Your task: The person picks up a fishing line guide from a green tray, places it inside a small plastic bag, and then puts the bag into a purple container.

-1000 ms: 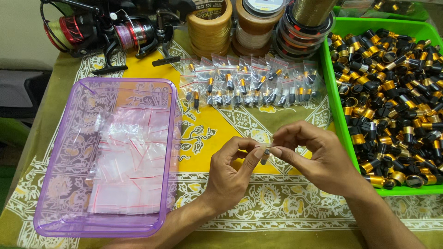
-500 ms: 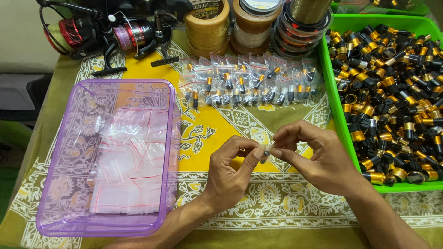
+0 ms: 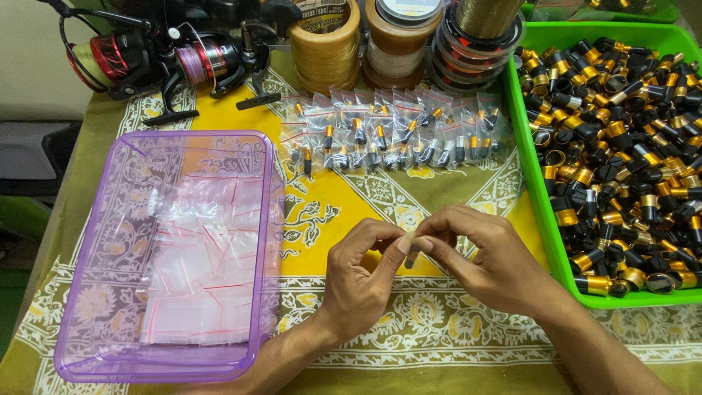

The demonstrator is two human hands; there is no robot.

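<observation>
- Left hand (image 3: 360, 278) and right hand (image 3: 491, 265) are pinching a small dark part (image 3: 412, 256) between fingertips.
- Fingers are hiding most of it; any bag around it is unclear.

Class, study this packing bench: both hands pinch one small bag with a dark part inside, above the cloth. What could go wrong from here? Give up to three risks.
1. The small bag is held only by fingertips of the left hand and right hand; the part might slip out and roll across the patterned cloth.
2. The right forearm lies close to the green tray, so a nudge could spill loose parts.
3. The filled bags overlap loosely and could scatter if brushed.
</observation>
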